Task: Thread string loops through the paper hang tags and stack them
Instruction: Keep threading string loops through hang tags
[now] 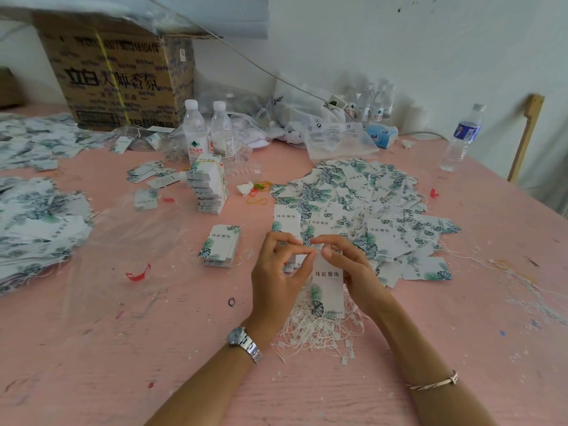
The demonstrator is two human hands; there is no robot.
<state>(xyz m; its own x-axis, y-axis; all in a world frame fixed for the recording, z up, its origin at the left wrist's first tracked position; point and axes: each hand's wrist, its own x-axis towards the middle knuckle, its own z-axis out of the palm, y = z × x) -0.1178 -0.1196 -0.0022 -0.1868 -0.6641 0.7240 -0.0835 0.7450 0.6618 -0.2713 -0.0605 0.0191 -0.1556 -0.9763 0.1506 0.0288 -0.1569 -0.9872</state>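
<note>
Holding one hang tag upright above the pink table, toward the middle of the near edge, printed face to the camera. Gripped along its right side by the right hand, fingers curled behind, thumb on the front near the top. Met at the top edge by the left hand, thumb and forefinger pinched together at the tag's upper end, possibly on a string end too fine to make out. Remaining fingers loosely bent.

Directly beneath both hands, on the surface: tangled heap of white string loops. Just left of the hands: short, squared stack of tags. Beyond and rightward, spreading toward the right edge: wide loose pile of tags, strings trailing out. Farther back, near the middle: taller leaning stack, with two water bottles behind it. Toward the far left corner: cardboard box. Along the left edge: more tag heaps.
</note>
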